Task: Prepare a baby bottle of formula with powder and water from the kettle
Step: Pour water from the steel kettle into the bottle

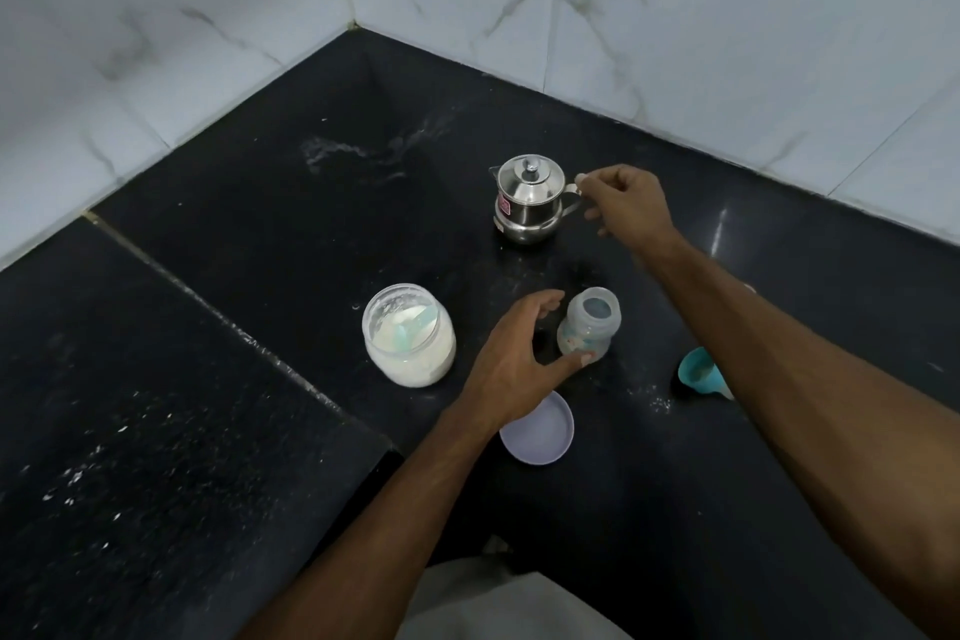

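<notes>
You stand at a black stone counter (260,379) in a corner of white marble-look wall tiles (727,16). Your right hand (631,205) is stretched out to the small shiny steel kettle with a knobbed lid (530,203); its fingertips are at the thin handle on the kettle's right side, curled a little, but you cannot tell if they already grip it. Your left hand (514,364) is spread wide beside the clear plastic baby bottle without its top (589,327), the thumb touching the bottle's lower part and the other fingers apart from it. The bottle stands upright, near the kettle. To its left stands an open round clear jar of white powder (410,335) with a pale green scoop (410,327) inside. A lilac round lid (540,431) lies under your left wrist, and a teal plastic cap (698,372) lies to the right, partly hidden by your right arm. White powder is scattered on the counter.
</notes>
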The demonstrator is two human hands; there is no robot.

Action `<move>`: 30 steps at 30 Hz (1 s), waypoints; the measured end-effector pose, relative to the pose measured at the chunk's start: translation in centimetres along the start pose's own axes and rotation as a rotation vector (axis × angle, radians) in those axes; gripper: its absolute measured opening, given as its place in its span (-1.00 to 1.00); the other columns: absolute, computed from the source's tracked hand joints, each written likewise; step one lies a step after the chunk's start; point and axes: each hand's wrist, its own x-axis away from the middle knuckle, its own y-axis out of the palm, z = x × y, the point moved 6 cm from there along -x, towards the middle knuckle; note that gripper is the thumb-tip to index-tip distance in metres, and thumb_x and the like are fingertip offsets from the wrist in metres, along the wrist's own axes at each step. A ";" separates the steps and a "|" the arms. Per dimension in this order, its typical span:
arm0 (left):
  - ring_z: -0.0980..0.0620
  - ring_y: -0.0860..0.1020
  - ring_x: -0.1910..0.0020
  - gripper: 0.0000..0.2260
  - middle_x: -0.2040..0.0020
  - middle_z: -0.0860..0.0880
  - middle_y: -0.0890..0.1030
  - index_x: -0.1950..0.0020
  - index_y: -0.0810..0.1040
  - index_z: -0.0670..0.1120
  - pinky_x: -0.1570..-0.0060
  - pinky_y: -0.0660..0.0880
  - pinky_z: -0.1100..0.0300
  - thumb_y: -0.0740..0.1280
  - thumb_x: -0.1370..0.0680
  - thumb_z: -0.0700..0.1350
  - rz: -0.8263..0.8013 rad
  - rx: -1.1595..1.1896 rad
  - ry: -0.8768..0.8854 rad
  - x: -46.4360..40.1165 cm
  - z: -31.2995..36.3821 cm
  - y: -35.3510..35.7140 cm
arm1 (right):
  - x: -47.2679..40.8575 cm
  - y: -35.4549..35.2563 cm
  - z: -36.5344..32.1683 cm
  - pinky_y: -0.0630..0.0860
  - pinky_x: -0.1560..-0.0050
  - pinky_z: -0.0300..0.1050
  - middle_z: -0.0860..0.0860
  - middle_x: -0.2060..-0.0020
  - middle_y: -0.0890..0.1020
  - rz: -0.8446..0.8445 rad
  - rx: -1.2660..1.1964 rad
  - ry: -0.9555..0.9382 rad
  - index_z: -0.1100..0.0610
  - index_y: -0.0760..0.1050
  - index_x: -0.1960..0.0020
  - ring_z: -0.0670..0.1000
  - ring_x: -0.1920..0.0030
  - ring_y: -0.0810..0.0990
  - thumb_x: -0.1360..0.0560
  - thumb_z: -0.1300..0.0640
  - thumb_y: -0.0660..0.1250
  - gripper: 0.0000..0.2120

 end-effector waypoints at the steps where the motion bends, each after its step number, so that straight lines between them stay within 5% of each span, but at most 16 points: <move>1: 0.25 0.41 -0.28 -0.36 -0.35 0.14 0.44 -0.42 0.32 0.07 -0.22 0.39 0.29 0.50 -0.41 0.07 -0.001 -0.005 0.003 -0.2 0.0 0.1 | -0.5 0.2 0.5 0.46 0.49 -0.29 0.04 0.19 0.65 -0.007 0.018 0.009 0.15 0.57 0.02 -0.10 0.33 0.56 -0.51 0.00 0.39 -0.79; 11: 0.24 0.41 -0.29 -0.36 -0.34 0.15 0.44 -0.42 0.32 0.06 -0.28 0.40 0.20 0.50 -0.41 0.06 -0.029 -0.006 0.021 -1.0 1.0 0.7 | -2.4 2.9 2.0 0.50 0.46 -0.23 0.04 0.34 0.64 -0.079 0.088 -0.028 0.12 0.48 0.21 -0.07 0.38 0.62 -0.55 -0.02 0.33 -0.75; 22: 0.22 0.44 -0.27 -0.39 -0.30 0.15 0.47 -0.38 0.34 0.07 -0.27 0.43 0.13 0.51 -0.40 0.02 -0.042 0.018 0.027 -1.1 1.3 1.4 | -2.4 4.1 3.9 0.26 0.48 -0.19 -0.05 0.49 0.37 -0.144 -0.303 0.089 0.08 0.37 0.34 -0.08 0.50 0.30 -0.60 0.10 0.23 -0.67; 30: 0.21 0.45 -0.26 -0.43 -0.27 0.15 0.49 -0.36 0.37 0.04 -0.27 0.43 0.11 0.50 -0.41 -0.01 -0.029 0.016 0.057 -1.2 1.6 1.6 | -2.3 2.6 5.6 0.39 0.42 -0.21 -0.04 0.47 0.42 -0.017 -0.511 0.145 0.13 0.48 0.27 -0.10 0.45 0.38 -0.50 0.12 0.37 -0.80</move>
